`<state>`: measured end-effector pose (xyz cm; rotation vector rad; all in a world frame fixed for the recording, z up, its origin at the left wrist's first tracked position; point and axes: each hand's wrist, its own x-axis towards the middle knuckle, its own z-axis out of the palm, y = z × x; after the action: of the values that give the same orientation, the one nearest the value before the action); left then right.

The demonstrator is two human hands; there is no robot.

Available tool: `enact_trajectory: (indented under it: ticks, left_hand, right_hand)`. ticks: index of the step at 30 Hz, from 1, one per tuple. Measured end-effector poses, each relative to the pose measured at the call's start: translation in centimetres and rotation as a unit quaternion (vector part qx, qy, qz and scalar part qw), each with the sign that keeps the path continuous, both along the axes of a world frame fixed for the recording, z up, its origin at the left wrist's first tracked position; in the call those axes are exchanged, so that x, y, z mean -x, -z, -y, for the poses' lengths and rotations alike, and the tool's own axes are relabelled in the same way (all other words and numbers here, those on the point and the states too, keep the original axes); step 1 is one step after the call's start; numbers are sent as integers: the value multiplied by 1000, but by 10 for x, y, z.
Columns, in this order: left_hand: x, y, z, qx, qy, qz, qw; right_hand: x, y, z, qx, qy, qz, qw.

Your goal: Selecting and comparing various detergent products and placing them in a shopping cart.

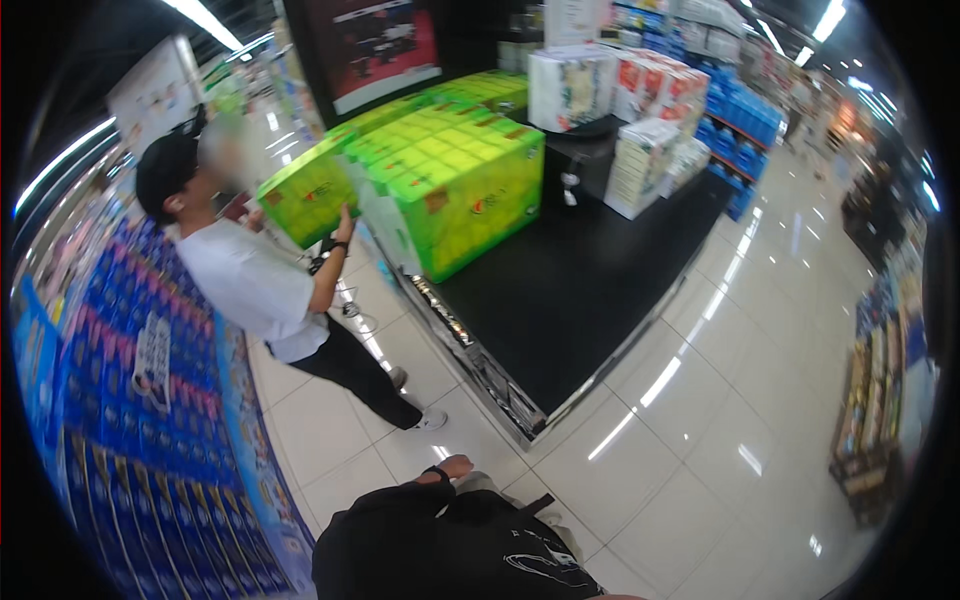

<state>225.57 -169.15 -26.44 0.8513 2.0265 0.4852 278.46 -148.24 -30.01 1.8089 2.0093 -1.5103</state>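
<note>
My left hand (457, 465), with a dark band at the wrist, hangs beside my black shirt (420, 536) in front of my body. Nothing shows in it, and its fingers are too small and blurred to read. My right hand is out of view. Ahead of me is the corner of a low black display platform (570, 315) with a shiny metal-like edge. On its left part stands a block of bright green packaged cartons (480, 206). To the left, a person (247, 277) in a white top and black cap holds a similar green carton (311, 195) in both hands.
White printed boxes (634, 169) and red-and-white packs (660, 82) stand farther back on the platform. Blue bottles (739, 124) are stacked behind them. Blue packages (142, 360) line the left side. Glossy tiles (697, 420) cover the aisle floor; a goods rack (874, 405) stands right.
</note>
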Motion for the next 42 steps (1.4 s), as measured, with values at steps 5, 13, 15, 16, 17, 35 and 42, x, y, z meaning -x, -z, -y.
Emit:
enact_trajectory:
  ticks: [5,13,15,16,17,35,42]
  left_hand:
    - [-41,-30,18,-66,-154,-81,983]
    - [-73,55,178,39,-158,-11,987]
    - [-72,46,189,87,120,-151,977]
    - [-76,42,200,85,-31,-38,995]
    - [-80,40,209,77,-182,76,977]
    - [26,56,238,13,-395,64,916]
    - [-10,7,205,-23,-518,147,842]
  right_hand:
    - [-8,8,-103,115,80,-39,989]
    - [88,-28,-125,176,126,-51,975]
    - [121,-30,-118,153,91,-57,982]
    - [133,-32,-109,171,49,-49,983]
    - [146,-33,-105,188,4,-43,981]
    - [219,4,-51,-155,-621,123,759]
    - [199,142,-105,-231,-623,-15,747]
